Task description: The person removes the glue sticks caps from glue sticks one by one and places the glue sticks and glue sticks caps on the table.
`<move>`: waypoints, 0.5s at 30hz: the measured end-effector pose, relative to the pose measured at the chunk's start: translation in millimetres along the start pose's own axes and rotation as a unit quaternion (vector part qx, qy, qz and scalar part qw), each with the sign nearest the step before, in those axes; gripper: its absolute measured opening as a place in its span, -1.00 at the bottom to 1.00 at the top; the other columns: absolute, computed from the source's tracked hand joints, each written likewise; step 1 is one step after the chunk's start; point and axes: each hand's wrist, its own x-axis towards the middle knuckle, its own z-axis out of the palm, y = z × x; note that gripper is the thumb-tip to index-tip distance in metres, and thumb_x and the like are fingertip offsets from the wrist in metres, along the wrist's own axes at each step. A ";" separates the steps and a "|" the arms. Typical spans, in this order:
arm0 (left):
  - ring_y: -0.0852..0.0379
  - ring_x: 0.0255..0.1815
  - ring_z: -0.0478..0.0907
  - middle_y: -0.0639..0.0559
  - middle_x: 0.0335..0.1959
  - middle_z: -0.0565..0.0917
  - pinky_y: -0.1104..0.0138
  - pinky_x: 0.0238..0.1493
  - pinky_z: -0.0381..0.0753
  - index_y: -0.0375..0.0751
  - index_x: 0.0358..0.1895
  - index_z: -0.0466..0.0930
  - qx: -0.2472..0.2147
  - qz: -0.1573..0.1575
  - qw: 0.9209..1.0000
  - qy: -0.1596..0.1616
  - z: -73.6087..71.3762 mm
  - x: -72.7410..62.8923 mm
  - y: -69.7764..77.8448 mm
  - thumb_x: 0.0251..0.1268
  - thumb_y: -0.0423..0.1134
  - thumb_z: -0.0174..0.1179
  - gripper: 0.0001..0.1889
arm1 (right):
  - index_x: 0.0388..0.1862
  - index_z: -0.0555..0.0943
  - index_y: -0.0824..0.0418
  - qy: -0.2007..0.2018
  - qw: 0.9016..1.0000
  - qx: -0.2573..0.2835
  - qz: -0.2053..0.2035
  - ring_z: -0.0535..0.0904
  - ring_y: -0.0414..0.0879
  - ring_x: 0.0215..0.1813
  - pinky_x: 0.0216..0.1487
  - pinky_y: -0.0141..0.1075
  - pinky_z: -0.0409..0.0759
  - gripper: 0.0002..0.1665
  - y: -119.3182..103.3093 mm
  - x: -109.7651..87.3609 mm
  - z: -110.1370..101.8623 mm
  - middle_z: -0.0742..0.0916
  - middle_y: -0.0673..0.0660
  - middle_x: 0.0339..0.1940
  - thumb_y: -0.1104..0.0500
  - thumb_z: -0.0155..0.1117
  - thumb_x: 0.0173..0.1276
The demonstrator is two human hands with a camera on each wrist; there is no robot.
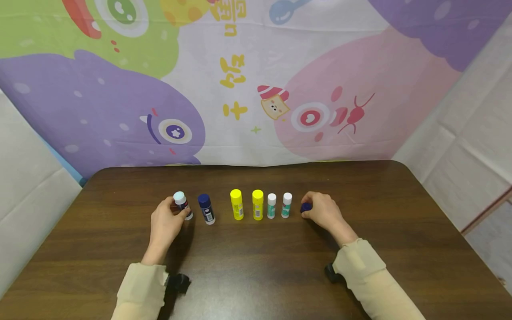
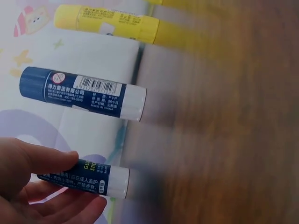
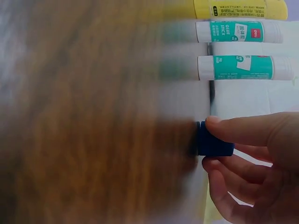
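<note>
At the left end of a row, my left hand (image 1: 165,222) grips an upright glue stick (image 1: 182,205) with a dark blue label and a pale top. In the left wrist view the thumb and fingers cover the upper part of this glue stick (image 2: 93,177). Beside it stands a capped dark blue glue stick (image 1: 206,208). My right hand (image 1: 323,211) pinches a small dark blue cap (image 1: 306,207) at the row's right end. The right wrist view shows the cap (image 3: 216,142) between thumb and fingers, down at the tabletop.
Between the hands stand two yellow glue sticks (image 1: 237,204) (image 1: 258,205) and two smaller white-and-green ones (image 1: 271,206) (image 1: 286,205), all upright on the brown wooden table (image 1: 248,266). A printed cartoon cloth (image 1: 240,146) hangs behind the table's far edge.
</note>
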 end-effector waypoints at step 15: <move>-0.21 -0.04 0.47 -0.33 0.08 0.31 0.02 -0.11 0.43 -0.42 0.25 0.12 -0.034 0.014 0.998 0.053 -9.3 -14.1 15.2 0.04 -0.34 0.27 -0.29 | -0.02 0.52 0.23 -0.007 1.000 -0.014 0.002 0.56 0.15 -0.07 -0.16 0.01 0.50 -0.47 -1.1 -3.4 -0.9 0.64 0.23 -0.06 0.12 0.42 0.01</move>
